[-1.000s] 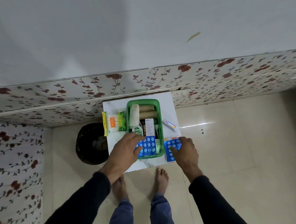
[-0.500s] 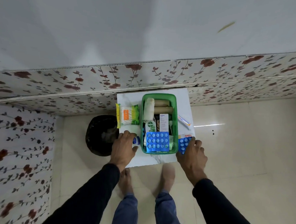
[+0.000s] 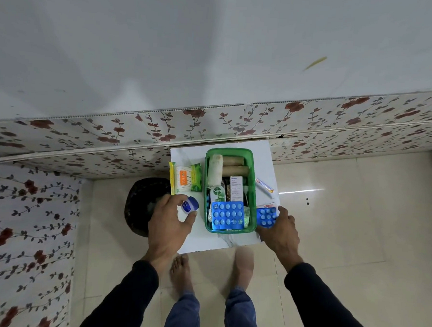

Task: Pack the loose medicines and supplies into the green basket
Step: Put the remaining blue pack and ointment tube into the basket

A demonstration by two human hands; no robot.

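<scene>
The green basket (image 3: 252,190) stands on a small white table (image 3: 215,243). It holds bandage rolls, a Dettol bottle, a medicine box and a blue blister pack (image 3: 226,215) at its near end. My left hand (image 3: 168,221) grips a small white jar with a blue lid (image 3: 189,205), just left of the basket. My right hand (image 3: 279,231) holds a second blue blister pack (image 3: 266,216) at the basket's right side. A cotton-bud packet (image 3: 184,178) lies left of the basket and a small tube (image 3: 264,188) lies to its right.
The table stands against a flower-patterned wall panel (image 3: 211,128). A black bin (image 3: 142,204) sits on the floor left of the table, partly behind my left hand. My bare feet (image 3: 181,271) are on the beige tiles below the table's near edge.
My left hand left the blister pack in the basket, moved left and took hold of the blue-lidded jar. My right hand lifted its blister pack slightly at the basket's right.
</scene>
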